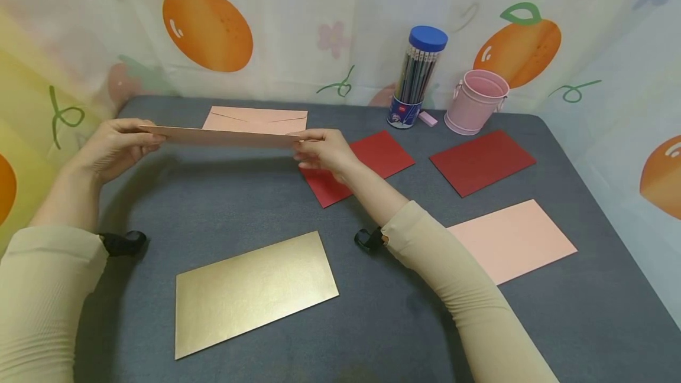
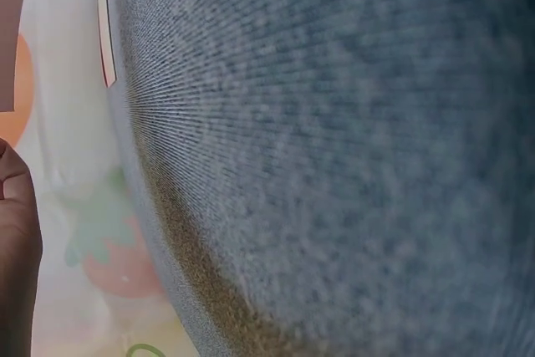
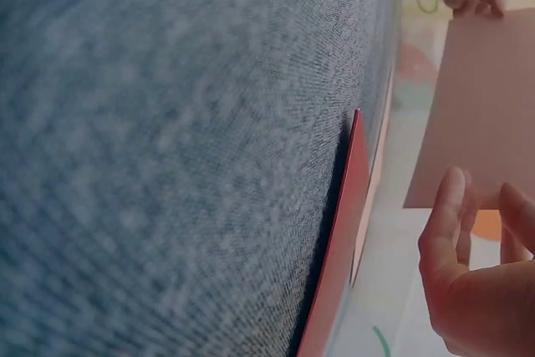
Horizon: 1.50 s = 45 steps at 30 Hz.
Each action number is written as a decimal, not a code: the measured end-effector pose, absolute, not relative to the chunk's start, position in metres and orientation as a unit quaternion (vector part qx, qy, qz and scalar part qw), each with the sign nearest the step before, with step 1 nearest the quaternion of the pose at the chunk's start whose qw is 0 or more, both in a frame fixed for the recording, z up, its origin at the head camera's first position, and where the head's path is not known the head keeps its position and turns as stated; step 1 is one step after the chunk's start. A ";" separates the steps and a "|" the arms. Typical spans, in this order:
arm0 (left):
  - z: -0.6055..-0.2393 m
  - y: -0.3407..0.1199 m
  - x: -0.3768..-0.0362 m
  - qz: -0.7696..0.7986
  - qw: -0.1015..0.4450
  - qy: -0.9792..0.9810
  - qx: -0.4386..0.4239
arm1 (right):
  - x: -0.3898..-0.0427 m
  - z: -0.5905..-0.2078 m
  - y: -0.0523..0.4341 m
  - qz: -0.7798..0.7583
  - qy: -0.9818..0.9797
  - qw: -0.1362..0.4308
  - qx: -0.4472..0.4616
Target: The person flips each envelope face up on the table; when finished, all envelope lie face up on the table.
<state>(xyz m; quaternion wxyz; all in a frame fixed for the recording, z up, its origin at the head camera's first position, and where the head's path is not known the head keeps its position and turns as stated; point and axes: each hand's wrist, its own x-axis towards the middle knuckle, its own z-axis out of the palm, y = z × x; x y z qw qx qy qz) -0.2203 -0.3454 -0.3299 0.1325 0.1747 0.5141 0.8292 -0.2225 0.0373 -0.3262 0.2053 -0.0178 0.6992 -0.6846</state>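
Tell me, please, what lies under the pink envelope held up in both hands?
Beneath the held pink envelope lies bare grey table. Just behind it, another pink envelope lies flat; the held one covers its near edge. The right hand overlaps a red envelope.

A pencil tub (image 1: 417, 78) stands left of a bucket (image 1: 475, 101), behind two cards (image 1: 481, 161).

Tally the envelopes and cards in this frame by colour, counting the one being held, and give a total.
Pink: 3, namely the held pink envelope between the left hand and right hand, the pink envelope at the back, and the pink envelope on the right
Red: 2, the near red card and the far red card
Gold: 1, the gold envelope
Total: 6
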 end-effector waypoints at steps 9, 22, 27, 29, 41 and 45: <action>-0.328 -0.352 -0.220 0.798 0.185 0.546 0.172 | -0.225 -0.328 0.038 -0.706 0.681 0.194 0.000; -0.330 -0.350 -0.217 0.685 0.168 0.705 0.074 | -0.222 -0.331 0.035 -0.650 0.732 0.203 -0.026; -0.331 -0.354 -0.219 0.573 0.184 0.798 0.036 | -0.220 -0.332 0.032 -0.628 0.749 0.209 -0.043; -0.332 -0.355 -0.220 0.528 0.198 0.825 0.038 | -0.220 -0.333 0.032 -0.614 0.757 0.217 -0.049; -0.335 -0.357 -0.220 0.444 0.241 0.861 0.058 | -0.217 -0.333 0.032 -0.587 0.752 0.297 -0.044; -0.336 -0.356 -0.220 0.435 0.239 0.866 0.061 | -0.216 -0.332 0.033 -0.581 0.752 0.307 -0.052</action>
